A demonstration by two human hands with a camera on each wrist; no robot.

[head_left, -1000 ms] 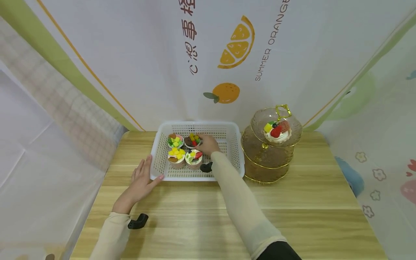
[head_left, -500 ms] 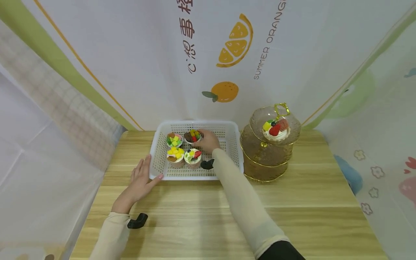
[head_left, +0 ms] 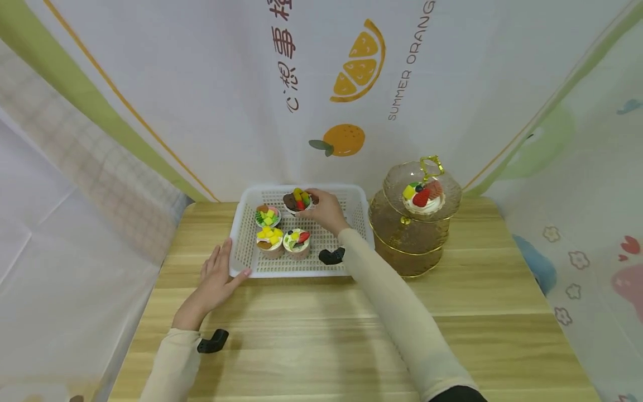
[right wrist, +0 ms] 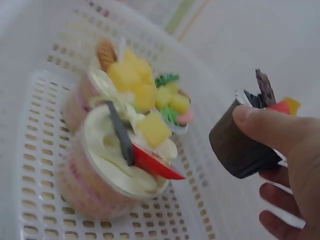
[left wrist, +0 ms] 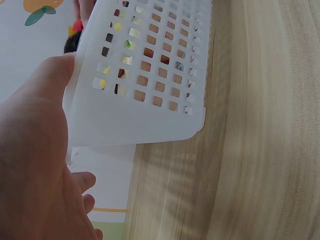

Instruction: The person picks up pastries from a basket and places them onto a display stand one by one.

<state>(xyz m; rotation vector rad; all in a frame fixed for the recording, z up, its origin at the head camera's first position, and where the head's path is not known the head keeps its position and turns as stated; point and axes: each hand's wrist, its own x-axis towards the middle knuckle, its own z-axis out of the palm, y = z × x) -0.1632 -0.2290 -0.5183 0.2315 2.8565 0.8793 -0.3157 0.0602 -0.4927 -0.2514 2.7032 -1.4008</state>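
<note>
My right hand (head_left: 327, 212) pinches a toy dessert cup (head_left: 297, 202) between thumb and fingers at the back of the white plastic basket (head_left: 291, 274). In the right wrist view this dark brown cup (right wrist: 235, 142) is tilted and lifted above the basket floor, with red and yellow pieces on top. Below it stand a cup topped with yellow cubes (head_left: 270, 241), a cream cup with a strawberry piece (head_left: 296, 244) and a cup with green and yellow bits (head_left: 267, 216). My left hand (head_left: 216, 279) rests against the basket's front left corner, fingers extended, thumb at the rim.
A gold-edged tiered stand (head_left: 409, 240) is close to the basket's right side. On its top tier sits a fruit-topped cream cake (head_left: 424, 198). The wooden table (head_left: 301, 335) meets a printed cloth (head_left: 226, 123) behind the basket.
My right hand has lifted the brown dessert cup out of its place beside the others, up and toward the basket's back. The left hand stays at the corner. The view has shifted slightly.
</note>
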